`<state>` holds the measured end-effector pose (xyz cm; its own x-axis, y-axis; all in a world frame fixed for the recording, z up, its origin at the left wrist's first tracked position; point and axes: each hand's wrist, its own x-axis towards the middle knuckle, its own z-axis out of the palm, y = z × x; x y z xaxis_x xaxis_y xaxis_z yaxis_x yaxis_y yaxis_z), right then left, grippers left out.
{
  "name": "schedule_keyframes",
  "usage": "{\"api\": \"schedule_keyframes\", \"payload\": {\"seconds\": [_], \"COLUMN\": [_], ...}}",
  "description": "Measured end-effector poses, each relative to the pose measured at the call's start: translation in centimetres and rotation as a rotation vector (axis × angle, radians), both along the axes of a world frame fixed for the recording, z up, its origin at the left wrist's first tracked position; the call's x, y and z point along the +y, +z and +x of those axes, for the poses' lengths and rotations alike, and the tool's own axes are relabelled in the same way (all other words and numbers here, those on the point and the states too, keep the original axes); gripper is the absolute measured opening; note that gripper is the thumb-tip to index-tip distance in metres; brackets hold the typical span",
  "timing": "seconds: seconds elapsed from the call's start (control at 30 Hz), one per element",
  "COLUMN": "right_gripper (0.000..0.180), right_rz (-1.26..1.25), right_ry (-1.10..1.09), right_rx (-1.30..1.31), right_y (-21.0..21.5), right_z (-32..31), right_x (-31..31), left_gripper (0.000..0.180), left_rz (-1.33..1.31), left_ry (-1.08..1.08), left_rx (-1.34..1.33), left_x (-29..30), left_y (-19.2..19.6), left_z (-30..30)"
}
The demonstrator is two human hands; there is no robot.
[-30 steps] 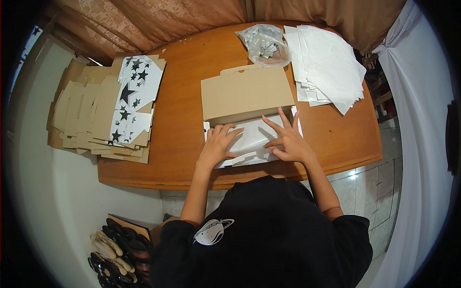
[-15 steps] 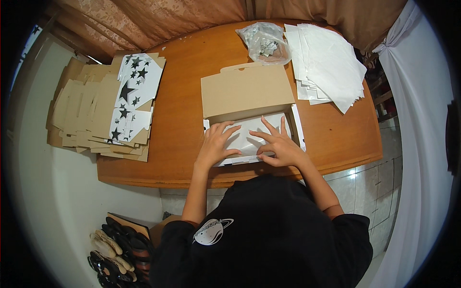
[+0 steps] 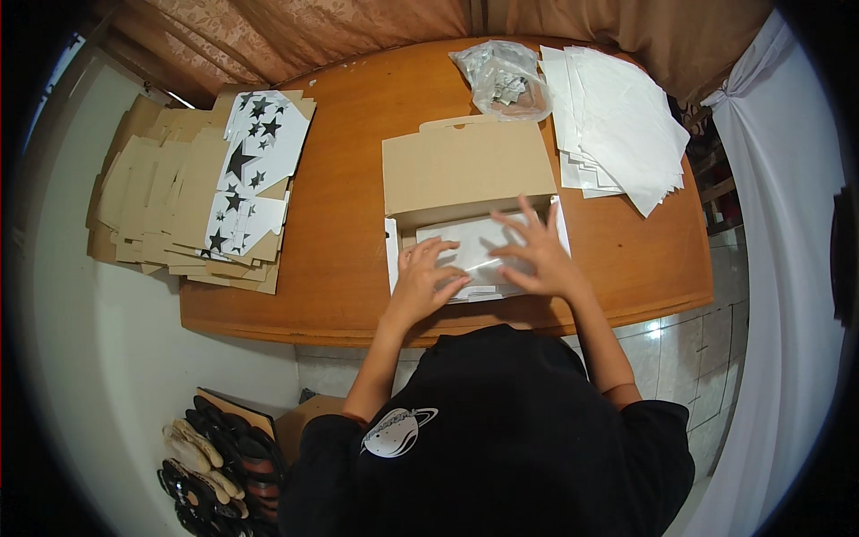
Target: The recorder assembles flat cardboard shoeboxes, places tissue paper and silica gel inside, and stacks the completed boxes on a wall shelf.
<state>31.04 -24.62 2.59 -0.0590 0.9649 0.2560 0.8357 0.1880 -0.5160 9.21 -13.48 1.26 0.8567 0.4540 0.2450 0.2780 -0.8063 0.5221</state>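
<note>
A brown cardboard box [image 3: 468, 170] lies near the table's front edge, its lid tipped back and its outside white at the rims. White paper [image 3: 474, 240] lines the inside; whether anything lies under it I cannot see. My left hand [image 3: 422, 279] is over the box's near left part, fingers bent and apart, the tips close to the paper. Above the right part is my right hand [image 3: 546, 257], fingers spread and a little blurred. Neither hand holds anything.
Flat cardboard boxes [image 3: 170, 192] are piled at the left, a white piece with black stars [image 3: 246, 170] on top. A clear plastic bag [image 3: 506, 80] and white paper sheets [image 3: 617, 125] lie at the back right. Shoes [image 3: 219, 465] stand at the lower left.
My right hand has moved up and to the right, its fingers spread wider. My left hand has shifted slightly right and nearer to me. The view has turned a little.
</note>
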Motion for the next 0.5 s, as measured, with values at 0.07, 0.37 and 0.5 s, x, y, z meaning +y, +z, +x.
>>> {"api": "schedule_keyframes", "payload": {"seconds": [0.07,0.37,0.5], "right_gripper": [0.029,0.064,0.056], "right_rz": [0.114,0.132,0.54], "right_ry": [-0.239,-0.719,-0.498], "right_rx": [0.04,0.67,1.272], "right_y": [0.1,-3.0,-5.0], "right_z": [1.5,4.2,5.9], "right_x": [1.2,5.8,5.0], "left_gripper": [0.02,0.049,0.064], "left_rz": [0.026,-0.112,-0.678], "left_ry": [-0.011,0.632,0.584], "left_rx": [-0.01,-0.371,-0.656], "left_x": [-0.4,2.7,3.8], "left_y": [-0.6,-2.2,-1.9], "left_z": [-0.1,0.7,0.6]}}
